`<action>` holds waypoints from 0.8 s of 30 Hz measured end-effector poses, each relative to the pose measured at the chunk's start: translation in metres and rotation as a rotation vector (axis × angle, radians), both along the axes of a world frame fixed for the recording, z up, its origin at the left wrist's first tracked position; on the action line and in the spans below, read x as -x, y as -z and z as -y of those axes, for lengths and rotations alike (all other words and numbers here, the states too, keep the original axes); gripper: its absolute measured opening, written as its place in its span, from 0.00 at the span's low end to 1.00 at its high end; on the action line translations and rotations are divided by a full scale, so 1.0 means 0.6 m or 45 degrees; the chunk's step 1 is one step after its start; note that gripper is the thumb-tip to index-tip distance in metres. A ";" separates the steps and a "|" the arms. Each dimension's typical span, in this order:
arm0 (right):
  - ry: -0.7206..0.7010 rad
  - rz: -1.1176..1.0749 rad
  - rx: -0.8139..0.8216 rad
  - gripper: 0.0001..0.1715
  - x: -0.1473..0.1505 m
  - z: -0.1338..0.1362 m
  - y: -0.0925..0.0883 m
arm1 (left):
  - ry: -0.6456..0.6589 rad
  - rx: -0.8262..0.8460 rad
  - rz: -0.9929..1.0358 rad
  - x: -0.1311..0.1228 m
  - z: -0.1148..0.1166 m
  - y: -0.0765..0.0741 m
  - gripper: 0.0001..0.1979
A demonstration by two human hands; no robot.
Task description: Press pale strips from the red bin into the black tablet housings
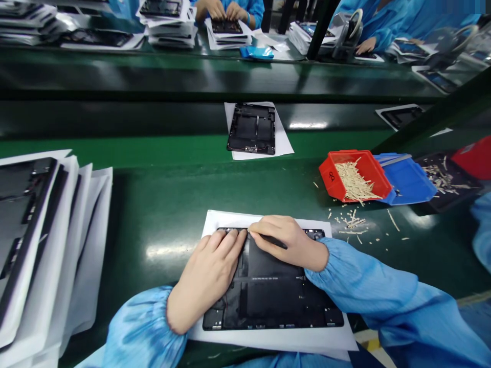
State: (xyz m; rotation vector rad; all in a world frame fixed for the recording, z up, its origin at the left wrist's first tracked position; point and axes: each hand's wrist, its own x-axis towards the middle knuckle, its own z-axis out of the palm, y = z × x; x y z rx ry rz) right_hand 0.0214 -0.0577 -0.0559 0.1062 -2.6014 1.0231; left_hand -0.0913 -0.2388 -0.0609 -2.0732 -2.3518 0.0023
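An opened black tablet, its inner side up, lies on white paper on the green bench in front of me. My left hand lies over the tablet's left part, palm down, fingers stretched out with the tips at its far edge. My right hand is closed in a pinch at that same edge, its fingertips right beside the left fingertips. What the pinch holds, if anything, is too small to make out. A dark gap or object shows under the right fingers; I cannot tell which.
Tablet housings layered with paper are stacked at left. Another opened tablet lies ahead. At right, a red bin holds thin pale strips, some scattered nearby, beside a blue bin. Co-workers' hands work across the bench.
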 end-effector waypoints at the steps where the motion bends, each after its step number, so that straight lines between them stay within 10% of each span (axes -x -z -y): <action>1: -0.032 0.009 -0.039 0.09 0.000 -0.001 -0.002 | 0.001 -0.003 0.000 0.000 0.000 0.000 0.24; 12: -0.056 0.031 -0.014 0.10 0.001 -0.004 -0.005 | -0.014 0.021 0.070 -0.001 -0.004 -0.009 0.24; 18: 0.345 0.047 0.230 0.07 0.008 -0.003 0.006 | -0.009 0.036 0.096 0.000 -0.003 -0.009 0.25; 24: 0.363 0.141 0.398 0.08 0.010 0.001 0.005 | -0.004 0.013 0.088 0.002 -0.003 -0.005 0.25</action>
